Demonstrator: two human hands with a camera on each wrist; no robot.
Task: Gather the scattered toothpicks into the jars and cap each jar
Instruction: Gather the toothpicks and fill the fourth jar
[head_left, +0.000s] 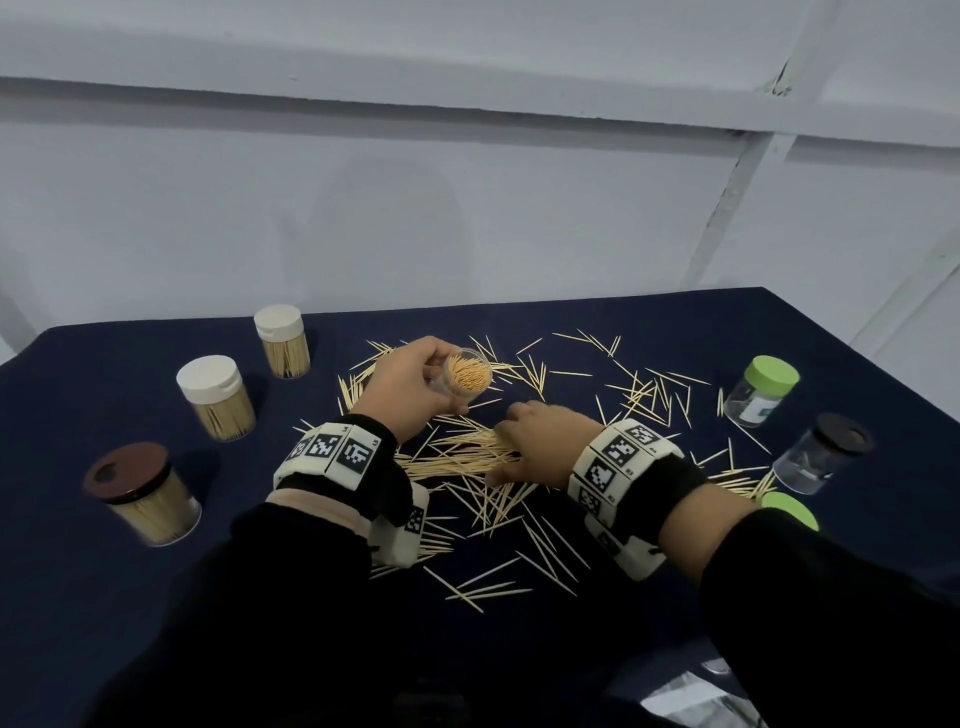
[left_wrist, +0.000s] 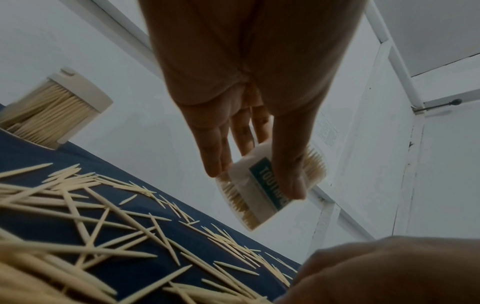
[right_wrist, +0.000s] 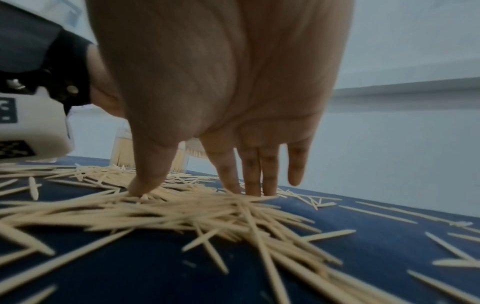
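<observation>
Green loose lid (head_left: 789, 510) just beside right hand (head_left: 540, 441)

Bare cloth (head_left: 156, 623) toward the near-left corner; capped jars (head_left: 215, 397) along the left, two more (head_left: 761, 392) far right.

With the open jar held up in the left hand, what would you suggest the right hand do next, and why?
Probably close the right hand on the bunched toothpicks beneath it and lift them to the open jar. Its thumb and fingertips already straddle that pile on the cloth, and the left hand holds the uncapped jar, nearly full, tilted close by.
</observation>
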